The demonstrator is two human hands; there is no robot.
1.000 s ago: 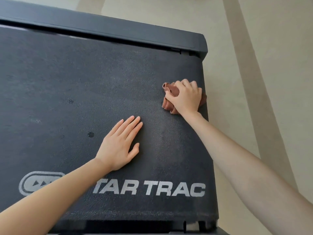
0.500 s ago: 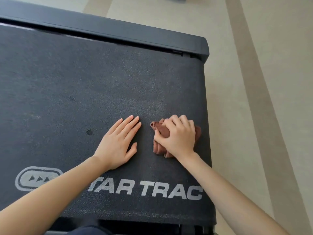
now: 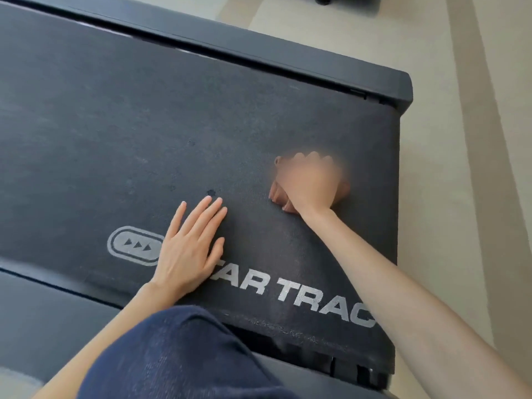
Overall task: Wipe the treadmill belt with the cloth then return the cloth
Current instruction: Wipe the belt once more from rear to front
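Cloth [image 3: 277, 194] sits bunched on the treadmill belt [image 3: 115, 125], just beyond the white lettering [image 3: 316, 298], over its right half. Only its brown edges show, poking out left and right from under our right hand [image 3: 309, 180]. It's a wad with no clear long axis.

Right hand is on top of it, fingers curled down over the wad, gripping it and pressing it into the belt. The hand is blurred, so we can't read exact finger placement. Forearm runs back over the lettering's right end toward us, wrist low.

Left hand [image 3: 187, 249] lies flat at the lettering's left end, fingers straight, palm down, holding nothing and covering the first letters. A dark spot [image 3: 211, 192] sits just past its fingertips, left of the cloth.

Judgement: we're mid-wipe. Most of the belt lies left of and beyond the lettering, so the next stroke likely heads that way. Right hand drives and left only braces.
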